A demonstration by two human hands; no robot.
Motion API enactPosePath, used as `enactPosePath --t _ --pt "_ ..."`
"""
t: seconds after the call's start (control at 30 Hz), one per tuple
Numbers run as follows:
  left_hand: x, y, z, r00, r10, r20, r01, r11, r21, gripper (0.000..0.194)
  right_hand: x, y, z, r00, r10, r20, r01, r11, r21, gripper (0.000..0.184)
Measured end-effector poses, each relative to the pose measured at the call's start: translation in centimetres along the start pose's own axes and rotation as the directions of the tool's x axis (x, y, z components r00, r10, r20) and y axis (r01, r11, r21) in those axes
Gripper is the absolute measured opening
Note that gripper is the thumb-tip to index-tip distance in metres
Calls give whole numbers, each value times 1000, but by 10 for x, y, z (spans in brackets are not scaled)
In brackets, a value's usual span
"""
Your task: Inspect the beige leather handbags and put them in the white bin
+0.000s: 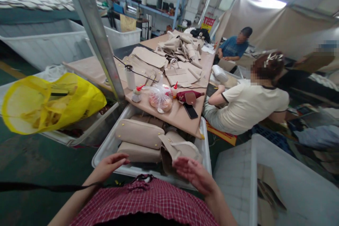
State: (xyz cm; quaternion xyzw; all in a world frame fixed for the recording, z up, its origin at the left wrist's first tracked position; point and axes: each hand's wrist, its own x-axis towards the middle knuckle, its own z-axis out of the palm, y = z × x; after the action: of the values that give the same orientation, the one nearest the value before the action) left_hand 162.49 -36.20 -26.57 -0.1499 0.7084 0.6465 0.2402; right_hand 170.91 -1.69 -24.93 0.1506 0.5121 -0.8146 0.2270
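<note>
My left hand (113,164) is held over the near left rim of a white plastic bin (208,155), its fingers stretched out with nothing in them. Opposite it, my right hand (192,173) hovers at the bin's near right side, palm turned inward and fingers extended, also holding nothing. Between and beyond the hands, several beige handbags lie in the bin. One handbag (140,133) rests on its side with small gold studs on its base. Another handbag (180,144), with a strap and flap showing, is nearest my right hand.
A worktable (182,120) overhangs the bin, carrying a bag of fruit (160,99), a phone (190,111), a thermos (130,77) and beige bag pieces (182,47). A metal post (97,31) and yellow bag (55,102) stand left. A seated person (246,106) and another bin (235,173) are right.
</note>
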Motion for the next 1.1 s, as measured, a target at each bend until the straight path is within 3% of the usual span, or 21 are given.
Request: enactPosePath --t 0.07,0.1,0.17,0.23,0.33,0.43,0.63,0.8,1.1 --pt "-1 3 -3 1000 -7 -30 5 999 -47 60 9 -24 18 981 -190 -39 189 887 421 52" --pt "-2 7 -2 999 -2 -38 -1 997 -72 63 15 -35 28 971 -234 -53 224 810 542 51" --pt "-4 16 1 996 53 -66 -60 993 -102 64 28 -49 46 965 -257 -54 227 717 659 52" --pt "-9 30 6 985 162 -66 -166 985 -56 53 38 -52 63 969 -246 -23 189 681 708 53" --pt "-21 53 13 945 325 27 -326 942 83 40 47 -47 85 973 -228 37 124 651 749 57" --pt "-34 70 21 913 384 139 -405 893 196 41 51 -39 105 977 -201 65 84 653 753 56" --pt "-43 67 28 845 433 313 -530 751 393 37 55 -22 147 979 -154 130 12 690 723 51" --pt "-46 57 13 842 447 304 -540 674 504 35 56 -10 178 979 -130 157 -20 705 709 49" --pt "-52 64 -25 842 437 316 -538 716 444 36 65 0 220 954 -232 190 52 752 657 43"
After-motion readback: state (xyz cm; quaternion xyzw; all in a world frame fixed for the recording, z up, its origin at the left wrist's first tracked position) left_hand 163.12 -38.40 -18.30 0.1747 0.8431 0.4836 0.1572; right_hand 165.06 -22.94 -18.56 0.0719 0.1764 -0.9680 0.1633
